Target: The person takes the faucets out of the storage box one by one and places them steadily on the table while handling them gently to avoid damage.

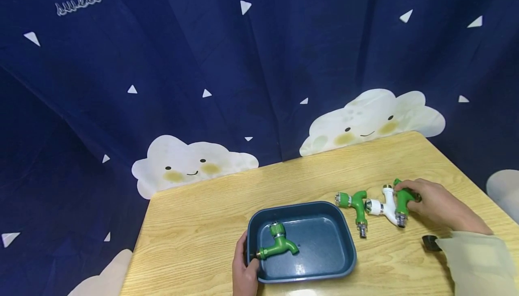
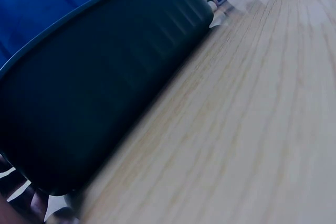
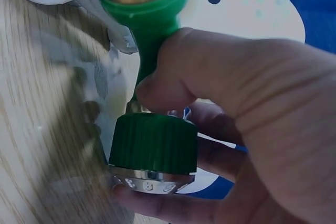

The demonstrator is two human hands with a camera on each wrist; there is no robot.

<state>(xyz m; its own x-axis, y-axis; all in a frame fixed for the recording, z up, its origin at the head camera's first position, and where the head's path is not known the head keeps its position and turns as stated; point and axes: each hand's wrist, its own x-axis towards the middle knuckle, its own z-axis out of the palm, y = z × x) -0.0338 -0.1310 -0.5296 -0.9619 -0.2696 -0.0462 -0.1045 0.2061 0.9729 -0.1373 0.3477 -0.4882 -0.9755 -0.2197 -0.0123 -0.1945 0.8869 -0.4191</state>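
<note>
My right hand (image 1: 439, 206) grips a green tap (image 1: 402, 200) at the right side of the table. In the right wrist view the thumb lies across its green body, and the ribbed green knob (image 3: 153, 142) with its silver cap sits by the fingers. A white tap (image 1: 389, 206) lies just left of that one, and another green tap (image 1: 358, 206) lies further left. My left hand (image 1: 245, 271) holds the left wall of a dark blue plastic tub (image 1: 348, 242), fingers outside and thumb over the rim. Inside the tub rests a green tap (image 1: 279, 244), its threaded end near that thumb.
The wooden table (image 1: 194, 224) runs back to a dark blue curtain (image 1: 202, 61) printed with clouds and triangles. A small black object (image 1: 431, 243) shows beside the right sleeve (image 1: 478, 262).
</note>
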